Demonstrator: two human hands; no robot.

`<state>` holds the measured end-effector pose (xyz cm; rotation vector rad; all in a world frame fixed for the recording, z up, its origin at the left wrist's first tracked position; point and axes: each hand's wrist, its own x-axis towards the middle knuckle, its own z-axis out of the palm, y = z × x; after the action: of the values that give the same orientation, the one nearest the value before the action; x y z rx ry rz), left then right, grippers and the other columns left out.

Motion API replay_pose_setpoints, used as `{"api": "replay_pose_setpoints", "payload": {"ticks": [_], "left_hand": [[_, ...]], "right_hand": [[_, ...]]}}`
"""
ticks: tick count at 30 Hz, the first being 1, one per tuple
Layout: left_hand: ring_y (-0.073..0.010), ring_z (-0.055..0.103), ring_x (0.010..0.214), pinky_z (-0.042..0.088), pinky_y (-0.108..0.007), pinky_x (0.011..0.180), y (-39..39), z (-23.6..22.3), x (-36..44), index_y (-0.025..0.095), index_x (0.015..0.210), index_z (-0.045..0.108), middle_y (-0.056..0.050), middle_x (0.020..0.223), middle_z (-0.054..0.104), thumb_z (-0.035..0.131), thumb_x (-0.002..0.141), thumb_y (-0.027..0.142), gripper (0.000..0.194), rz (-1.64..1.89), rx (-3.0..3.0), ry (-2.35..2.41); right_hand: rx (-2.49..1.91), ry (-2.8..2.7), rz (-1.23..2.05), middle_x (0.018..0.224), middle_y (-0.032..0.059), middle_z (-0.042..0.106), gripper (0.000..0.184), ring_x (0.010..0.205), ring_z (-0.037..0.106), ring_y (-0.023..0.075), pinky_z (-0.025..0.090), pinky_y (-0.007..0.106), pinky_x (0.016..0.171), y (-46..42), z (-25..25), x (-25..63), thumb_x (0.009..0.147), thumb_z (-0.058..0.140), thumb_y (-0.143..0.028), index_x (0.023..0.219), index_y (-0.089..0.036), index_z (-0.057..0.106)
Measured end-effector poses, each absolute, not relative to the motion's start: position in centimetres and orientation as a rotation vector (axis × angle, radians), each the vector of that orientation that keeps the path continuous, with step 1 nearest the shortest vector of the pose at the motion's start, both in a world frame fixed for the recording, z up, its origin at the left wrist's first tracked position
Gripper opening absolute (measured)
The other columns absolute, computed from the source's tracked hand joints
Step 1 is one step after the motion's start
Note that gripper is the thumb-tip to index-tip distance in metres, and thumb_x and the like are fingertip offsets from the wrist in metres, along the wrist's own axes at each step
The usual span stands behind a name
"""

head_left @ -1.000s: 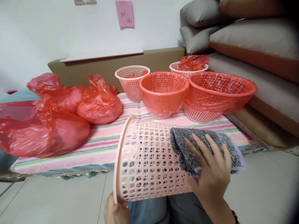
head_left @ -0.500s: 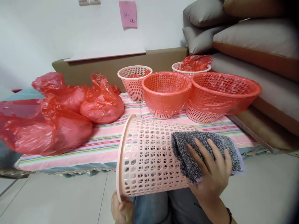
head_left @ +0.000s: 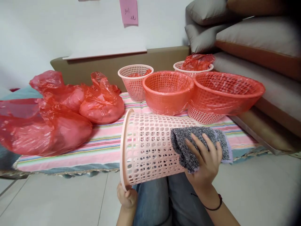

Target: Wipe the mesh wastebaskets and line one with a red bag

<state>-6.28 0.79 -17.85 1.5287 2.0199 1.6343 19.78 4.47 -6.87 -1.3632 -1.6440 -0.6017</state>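
Observation:
A pale pink perforated basket lies on its side over my lap, its open mouth facing left. My left hand grips the lower rim of that mouth, fingers curled round it. My right hand presses a grey speckled cloth against the basket's closed end, fingers spread over the cloth and curled round its lower edge.
A striped mat holds crumpled red plastic bags on the left and several baskets at the back: a small pink one, and two lined with red plastic. Grey cushions are stacked on the right. Pale tiled floor surrounds my knees.
The basket has lifted and drawn a little closer to me. My right hand and the cloth have slid left along the basket's end, and the cloth is more bunched.

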Motion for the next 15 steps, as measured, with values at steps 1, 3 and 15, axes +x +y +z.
{"api": "replay_pose_setpoints", "payload": {"ticks": [1,3,15], "left_hand": [[-0.0221,0.057,0.055,0.046,-0.035,0.054,1.2,-18.0,-6.2,0.021,0.059,0.057,-0.008,0.055,0.057,0.022,0.078,0.09,0.08,1.643,1.602,1.988],[-0.0237,0.063,0.059,0.05,-0.035,0.057,2.2,-18.2,-5.9,0.02,0.061,0.062,-0.01,0.06,0.064,0.019,0.08,0.088,0.082,1.655,1.758,1.894],[-0.024,0.073,0.079,0.055,-0.03,0.067,4.3,-16.7,-6.1,0.014,0.083,0.072,-0.015,0.083,0.076,0.026,0.1,0.058,0.066,1.556,2.219,1.563]], "right_hand": [[-1.353,-1.65,-0.572,0.13,0.0143,0.063,0.051,0.133,0.047,0.0397,0.028,0.068,0.11,4.8,-7.2,19.9,0.095,0.043,-0.051,0.137,-0.024,0.053],[-1.353,-1.665,-0.499,0.134,0.0138,0.061,0.048,0.136,0.044,0.0387,0.027,0.068,0.111,5.4,-8.0,20.4,0.095,0.045,-0.042,0.138,-0.023,0.052],[-1.322,-1.313,-0.02,0.125,0.0173,0.066,0.038,0.12,0.061,0.0322,0.049,0.052,0.102,7.6,-8.6,22.8,0.09,0.061,-0.027,0.126,-0.014,0.063]]}}
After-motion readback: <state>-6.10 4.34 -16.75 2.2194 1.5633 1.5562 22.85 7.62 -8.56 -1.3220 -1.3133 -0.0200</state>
